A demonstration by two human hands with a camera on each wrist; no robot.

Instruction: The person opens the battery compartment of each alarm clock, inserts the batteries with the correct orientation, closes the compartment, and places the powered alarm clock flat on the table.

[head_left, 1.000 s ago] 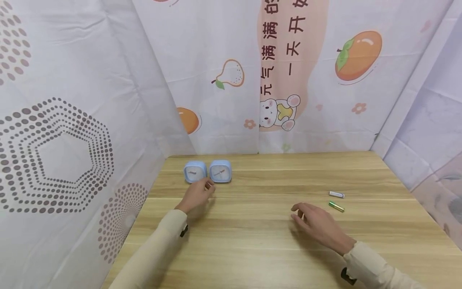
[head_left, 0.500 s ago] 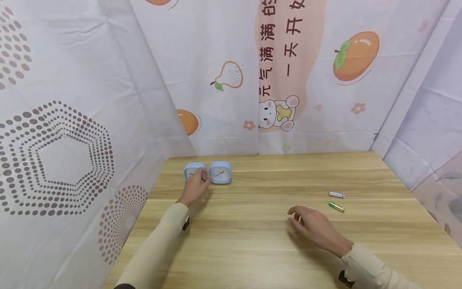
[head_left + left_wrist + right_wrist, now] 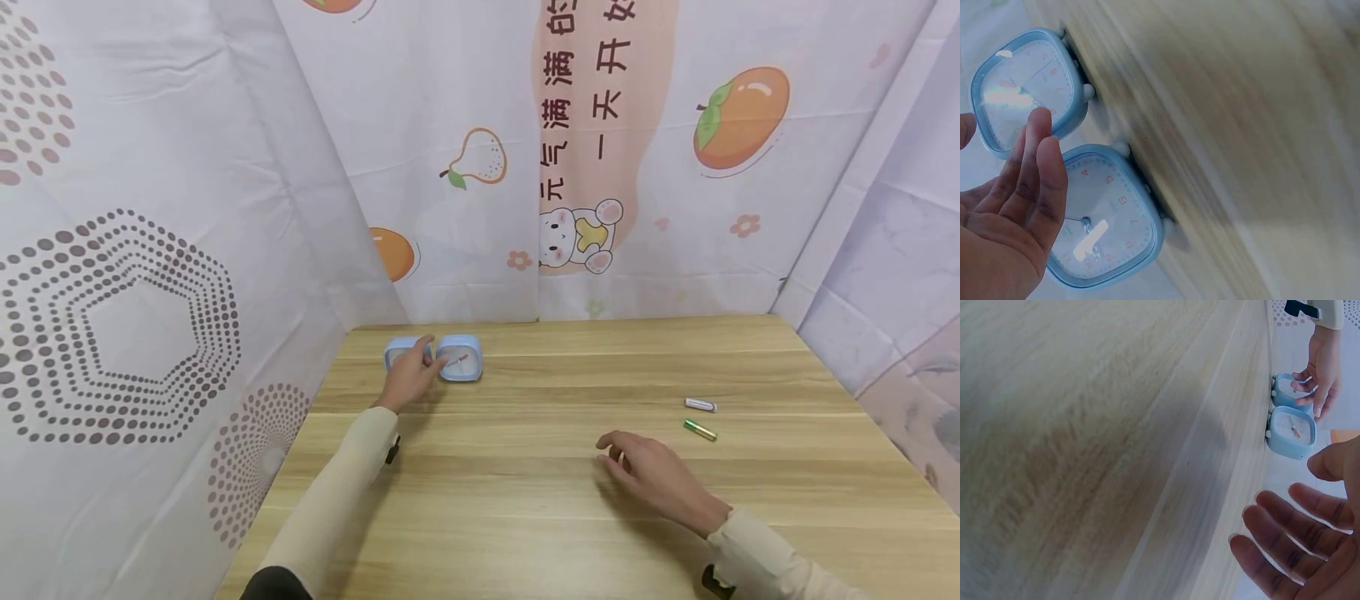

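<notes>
Two light-blue alarm clocks stand side by side at the back left of the table. My left hand [image 3: 410, 375] is in front of the left clock [image 3: 401, 342], hiding much of its face in the head view. Its fingers are extended towards the gap beside the right clock [image 3: 460, 358]. In the left wrist view the fingers overlap the edges of the left clock [image 3: 1110, 206] and the right clock [image 3: 1022, 94]; whether they touch either cannot be told. My right hand [image 3: 660, 479] hovers over the table with loosely bent fingers, holding nothing.
A white battery [image 3: 700, 405] and a green-and-gold battery [image 3: 700, 430] lie on the wooden table [image 3: 540, 517], beyond and right of my right hand. Printed curtains [image 3: 480, 233] enclose the back and both sides.
My left hand has moved up and forward, from below the clocks to in front of the left clock. The right hand has shifted slightly left. Clocks and batteries stay put.
</notes>
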